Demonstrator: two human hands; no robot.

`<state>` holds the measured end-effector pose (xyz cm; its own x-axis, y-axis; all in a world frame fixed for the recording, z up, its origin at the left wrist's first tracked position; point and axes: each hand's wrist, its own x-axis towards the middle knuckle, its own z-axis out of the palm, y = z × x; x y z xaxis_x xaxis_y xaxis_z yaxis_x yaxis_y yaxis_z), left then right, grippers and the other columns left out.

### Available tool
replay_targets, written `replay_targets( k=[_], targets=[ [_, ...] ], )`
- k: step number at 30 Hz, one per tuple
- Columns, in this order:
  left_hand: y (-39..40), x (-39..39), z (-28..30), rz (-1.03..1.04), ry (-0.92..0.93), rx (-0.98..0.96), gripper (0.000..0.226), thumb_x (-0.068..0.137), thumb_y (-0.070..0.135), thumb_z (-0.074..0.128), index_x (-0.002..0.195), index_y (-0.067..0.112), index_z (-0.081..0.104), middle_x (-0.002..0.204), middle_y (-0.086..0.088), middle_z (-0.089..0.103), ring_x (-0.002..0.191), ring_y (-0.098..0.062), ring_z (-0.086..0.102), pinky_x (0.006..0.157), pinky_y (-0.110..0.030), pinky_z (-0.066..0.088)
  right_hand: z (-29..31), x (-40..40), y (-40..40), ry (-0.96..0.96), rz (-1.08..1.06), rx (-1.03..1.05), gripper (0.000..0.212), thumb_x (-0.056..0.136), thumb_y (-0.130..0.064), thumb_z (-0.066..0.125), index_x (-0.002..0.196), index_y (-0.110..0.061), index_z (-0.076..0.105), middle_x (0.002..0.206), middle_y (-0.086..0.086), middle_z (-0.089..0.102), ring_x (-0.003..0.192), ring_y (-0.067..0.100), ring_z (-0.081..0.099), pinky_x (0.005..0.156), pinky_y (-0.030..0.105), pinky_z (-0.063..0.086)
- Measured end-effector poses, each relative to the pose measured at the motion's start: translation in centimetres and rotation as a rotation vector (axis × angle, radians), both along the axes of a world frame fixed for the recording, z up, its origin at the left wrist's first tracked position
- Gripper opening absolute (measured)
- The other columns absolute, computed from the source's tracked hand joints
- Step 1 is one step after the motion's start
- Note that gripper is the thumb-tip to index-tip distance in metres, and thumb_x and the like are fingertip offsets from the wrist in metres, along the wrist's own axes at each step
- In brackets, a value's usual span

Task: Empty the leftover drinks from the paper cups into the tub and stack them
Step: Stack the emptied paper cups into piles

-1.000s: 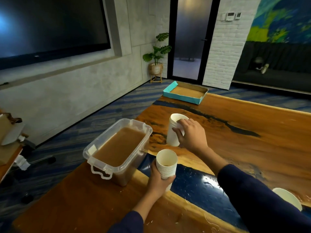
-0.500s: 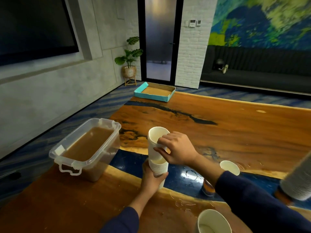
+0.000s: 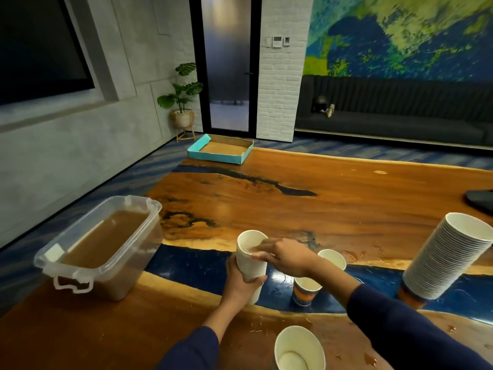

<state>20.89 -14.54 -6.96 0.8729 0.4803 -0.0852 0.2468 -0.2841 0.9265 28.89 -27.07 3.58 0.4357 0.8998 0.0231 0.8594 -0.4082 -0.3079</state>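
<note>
Cup stack (image 3: 250, 263) in left hand (image 3: 240, 283)

Two stacks of white paper cups, one held (image 3: 250, 259) and one tall (image 3: 446, 259) near the table's (image 3: 293, 198) right edge, three single cups (image 3: 332, 258) (image 3: 306, 290) (image 3: 299, 348), one plastic tub (image 3: 101, 249) and one teal tray (image 3: 220, 149) at the far edge.

Dim room. Grey concrete wall (image 3: 80, 145) on left held a dark screen (image 3: 37, 49). Glass door (image 3: 226, 62) at back, plant (image 3: 182, 102) beside it, white brick pillar (image 3: 280, 76). Mural (image 3: 400, 36) above dark sofa (image 3: 394, 113). Blue streaked floor (image 3: 112, 188). Wood-and-blue-resin table (image 3: 306, 198).
</note>
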Motion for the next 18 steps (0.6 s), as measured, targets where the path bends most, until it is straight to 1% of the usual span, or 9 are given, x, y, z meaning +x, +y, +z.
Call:
replay_targets(
  k=[2,4,6,7,9,11,14,16,18],
  targets=[
    [0.0,0.4,-0.1,-0.01,0.012,0.015,0.093,0.072,0.019,0.083,0.142,0.014,0.022,0.142,-0.007,0.032,0.123,-0.019,0.041,0.093,-0.026,0.037,0.1,0.9,-1.2,0.072,-0.087,0.131,0.046,0.1,-0.044,0.032,0.133,-0.022,0.054,0.124,-0.002,0.056,0.108,0.015,0.056,0.088,0.032,0.044],
    [-0.2,0.5,0.0,-0.036,0.031,0.036,0.095,0.073,0.021,0.082,0.144,0.015,0.018,0.143,-0.005,0.03,0.129,-0.021,0.038,0.098,-0.029,0.037,-0.6,2.3,-2.5,-0.012,-0.214,0.228,0.037,0.101,-0.036,0.038,0.127,-0.017,0.056,0.119,0.001,0.054,0.099,0.02,0.059,0.08,0.034,0.046],
    [-0.5,0.5,-0.1,-0.044,0.031,0.028,0.096,0.074,0.021,0.081,0.144,0.016,0.016,0.144,-0.005,0.03,0.132,-0.022,0.036,0.102,-0.031,0.038,-1.7,3.3,-3.8,-0.08,-0.347,0.251,0.029,0.1,-0.028,0.045,0.123,-0.013,0.054,0.116,0.003,0.05,0.089,0.022,0.058,0.072,0.036,0.047],
    [-0.6,0.5,-0.2,-0.038,0.025,0.022,0.096,0.075,0.021,0.081,0.144,0.016,0.016,0.145,-0.005,0.03,0.132,-0.022,0.036,0.103,-0.033,0.038,-2.3,3.6,-4.5,-0.085,-0.399,0.224,0.027,0.1,-0.025,0.045,0.122,-0.013,0.053,0.117,0.003,0.049,0.086,0.021,0.058,0.07,0.036,0.048],
    [-0.6,0.4,-0.3,-0.029,0.022,0.017,0.097,0.075,0.022,0.081,0.145,0.017,0.015,0.145,-0.005,0.031,0.133,-0.022,0.036,0.105,-0.036,0.038,-3.6,4.2,-6.0,-0.137,-0.474,0.063,0.027,0.099,-0.023,0.043,0.125,-0.017,0.049,0.122,0.001,0.047,0.085,0.019,0.058,0.065,0.032,0.049],
    [-0.6,0.5,-0.3,-0.031,0.026,0.02,0.097,0.074,0.022,0.081,0.145,0.017,0.015,0.145,-0.005,0.032,0.133,-0.023,0.037,0.106,-0.038,0.039,-5.0,4.6,-7.5,-0.168,-0.585,-0.106,0.039,0.097,-0.02,0.043,0.136,-0.021,0.041,0.133,0.0,0.042,0.092,0.019,0.06,0.065,0.03,0.05],
    [-0.6,0.6,-0.2,-0.033,0.025,0.023,0.097,0.075,0.022,0.081,0.145,0.017,0.014,0.145,-0.005,0.032,0.133,-0.022,0.037,0.106,-0.038,0.039,-6.7,4.7,-9.5,-0.075,-0.792,-0.24,0.05,0.093,-0.017,0.048,0.142,-0.016,0.035,0.139,0.004,0.04,0.104,0.022,0.06,0.078,0.031,0.054],
    [-0.7,0.5,-0.2,-0.032,0.022,0.026,0.097,0.075,0.022,0.081,0.145,0.018,0.014,0.145,-0.004,0.032,0.132,-0.022,0.038,0.105,-0.038,0.04,-7.6,4.7,-10.6,-0.025,-0.861,-0.305,0.049,0.092,-0.017,0.048,0.139,-0.013,0.038,0.138,0.004,0.043,0.109,0.022,0.057,0.085,0.033,0.052],
    [-0.7,0.5,-0.3,-0.029,0.019,0.029,0.097,0.075,0.021,0.081,0.145,0.018,0.015,0.145,-0.004,0.033,0.132,-0.021,0.038,0.105,-0.037,0.04,-8.5,4.8,-11.5,0.007,-0.873,-0.365,0.043,0.092,-0.015,0.047,0.135,-0.013,0.044,0.136,0.004,0.047,0.111,0.022,0.057,0.089,0.034,0.05]
  ],
)
